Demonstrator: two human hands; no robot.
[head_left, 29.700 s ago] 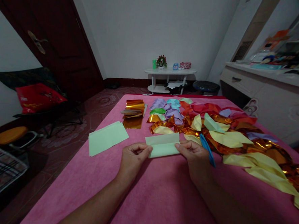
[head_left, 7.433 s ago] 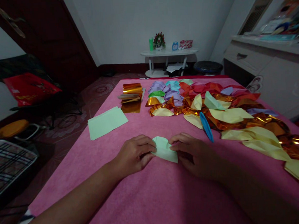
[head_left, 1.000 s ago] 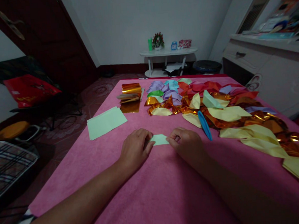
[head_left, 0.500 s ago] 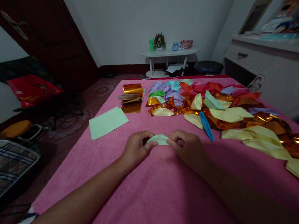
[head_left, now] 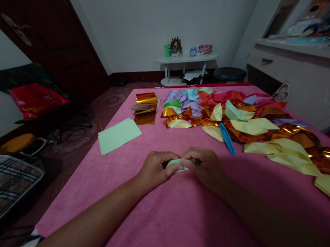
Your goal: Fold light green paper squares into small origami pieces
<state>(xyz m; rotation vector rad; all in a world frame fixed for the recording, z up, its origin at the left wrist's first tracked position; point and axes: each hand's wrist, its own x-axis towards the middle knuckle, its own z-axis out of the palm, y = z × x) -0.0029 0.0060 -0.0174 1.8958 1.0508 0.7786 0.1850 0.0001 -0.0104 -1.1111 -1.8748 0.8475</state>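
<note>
Between my two hands is a small folded piece of pale green paper (head_left: 174, 162), mostly covered by fingers. My left hand (head_left: 156, 170) pinches its left side, thumb in front and fingers behind. On the right side, my right hand (head_left: 202, 165) grips it the same way, its thumb close to the left thumb. A stack of flat pale green paper sheets (head_left: 119, 135) lies beyond my left hand. Past my right hand rests a narrow blue folded paper (head_left: 227, 139), beside many folded papers in yellow (head_left: 254, 126), gold, purple and red.
Gold foil sheets (head_left: 146, 109) are piled at the table's far left on the pink cloth (head_left: 159, 217). Folded papers spread over the right side. A white side table (head_left: 187, 58) stands by the wall, a drawer cabinet (head_left: 293, 71) at right, and a chair with a red bag (head_left: 37, 99) at left.
Both hands have come nearer to me and closer together. The fingers and thumbs now cover more of the pale green paper. The other papers lie as before.
</note>
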